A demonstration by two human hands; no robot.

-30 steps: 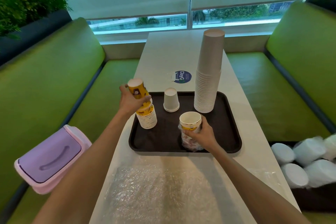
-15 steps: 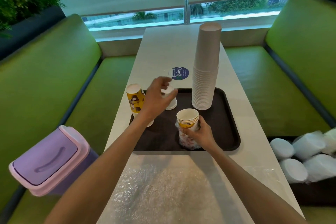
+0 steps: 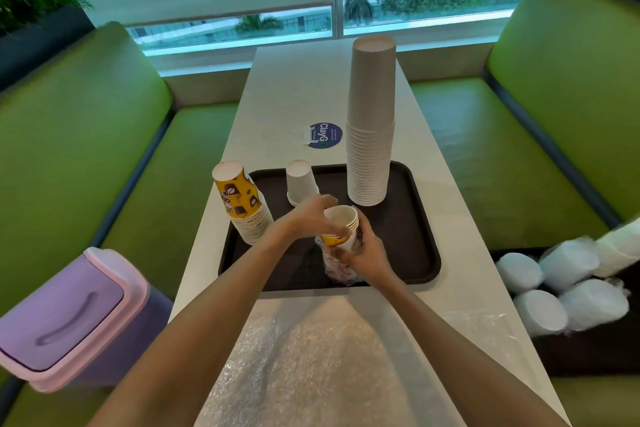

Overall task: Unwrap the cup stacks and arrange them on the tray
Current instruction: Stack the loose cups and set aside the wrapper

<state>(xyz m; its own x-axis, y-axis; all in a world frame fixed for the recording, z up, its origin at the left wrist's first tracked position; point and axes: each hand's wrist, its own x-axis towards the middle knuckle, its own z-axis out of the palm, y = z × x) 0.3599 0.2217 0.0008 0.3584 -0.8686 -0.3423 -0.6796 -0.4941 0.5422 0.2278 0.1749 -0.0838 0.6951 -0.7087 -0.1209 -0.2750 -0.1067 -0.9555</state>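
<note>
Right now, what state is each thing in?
held yellow cups: rims up, lower part in plastic wrap, gripped by left hand and right hand.
yellow stack: upside down, unwrapped, at the left edge of the tray.
tall white stack: upside down, unwrapped, on tray.
single white cup: upside down on tray.
white stacks on seat: wrapped.
bin: lid shut.

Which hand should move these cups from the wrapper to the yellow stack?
Probably the left hand: it grips the cups, and the yellow stack stands on its side; the right hand holds the wrapper.
</note>
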